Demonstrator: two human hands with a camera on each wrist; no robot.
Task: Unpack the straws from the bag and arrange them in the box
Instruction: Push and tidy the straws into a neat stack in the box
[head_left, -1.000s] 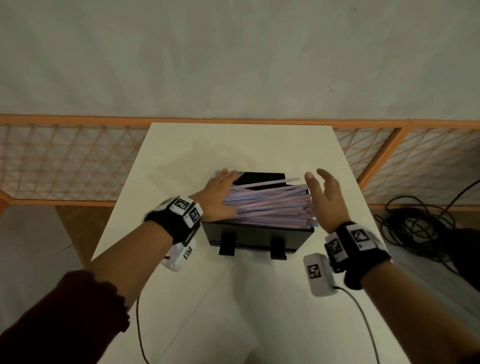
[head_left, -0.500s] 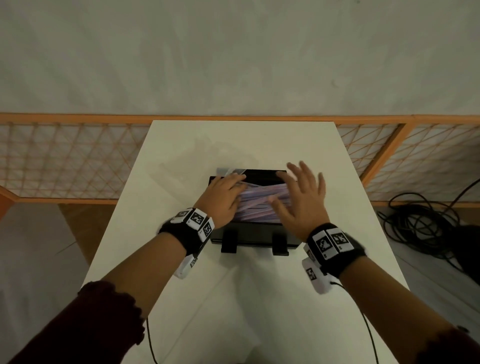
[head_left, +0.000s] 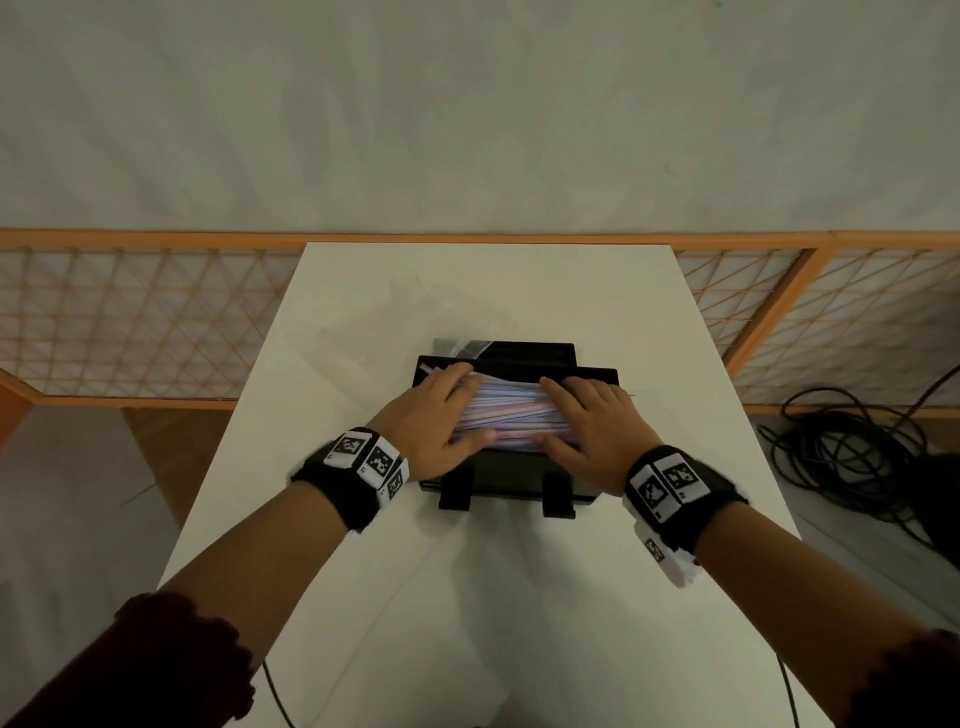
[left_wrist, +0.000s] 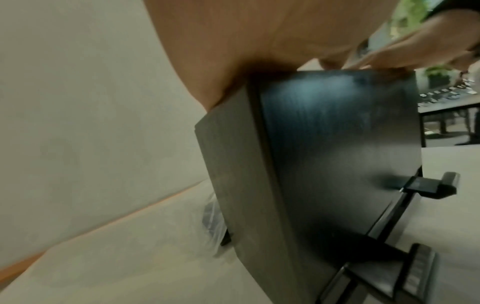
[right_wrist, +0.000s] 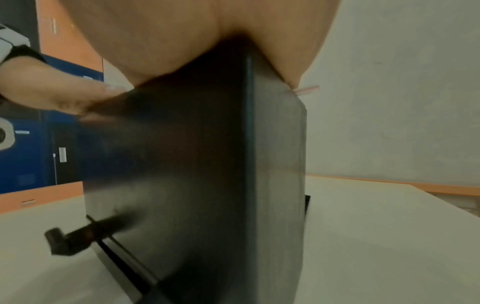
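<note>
A black box (head_left: 506, 473) stands mid-table, filled with a pile of pink, blue and white straws (head_left: 511, 410) lying left to right. My left hand (head_left: 444, 413) lies over the pile's left end, fingers spread on top and thumb along its near side. My right hand (head_left: 584, 418) presses flat on the right end. Each wrist view shows a palm resting on a top corner of the box (left_wrist: 324, 144) (right_wrist: 194, 164). One straw tip (right_wrist: 307, 89) pokes out past the right wall. The clear bag (head_left: 415, 322) lies flat behind the box.
The white table (head_left: 467, 597) is narrow, with edges close on both sides. An orange lattice fence (head_left: 130, 322) runs behind it. Black cables (head_left: 852, 447) are coiled on the floor at the right. Two black clips (head_left: 558, 496) stick out from the box's near base.
My right hand came in from beside the straw ends and now lies flat on top of the pile. The straws have sunk lower into the box. My left hand stayed on the left end.
</note>
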